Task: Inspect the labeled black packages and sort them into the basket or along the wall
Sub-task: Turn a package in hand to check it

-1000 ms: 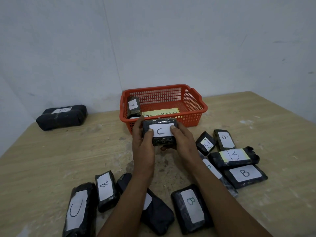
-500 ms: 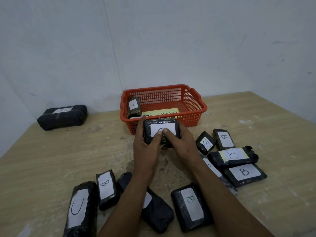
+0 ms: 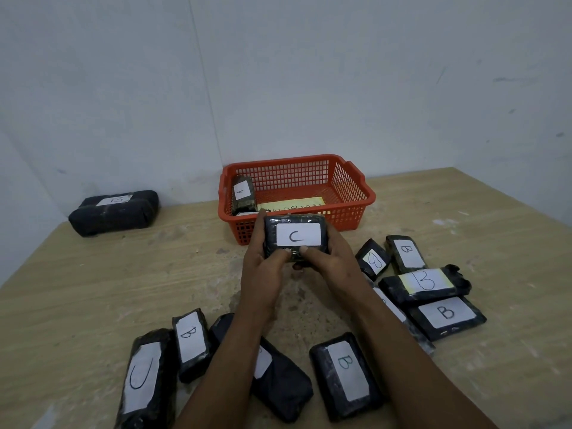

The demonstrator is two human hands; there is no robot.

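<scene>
Both hands, left (image 3: 268, 267) & right (image 3: 328, 262), grip the black pkg (image 3: 295, 236) marked C, lifted just before the red basket (image 3: 356, 193). Vs. 0.5 s ago: thumbs now below the white label, so the C is fully uncovered. Other pkgs on the table (image 3: 93, 289) unchanged.

Both hands, left hand (image 3: 266, 274) and right hand (image 3: 328, 261), grip a black package labeled C (image 3: 295, 238). It is raised just before the orange basket (image 3: 353, 193).
</scene>
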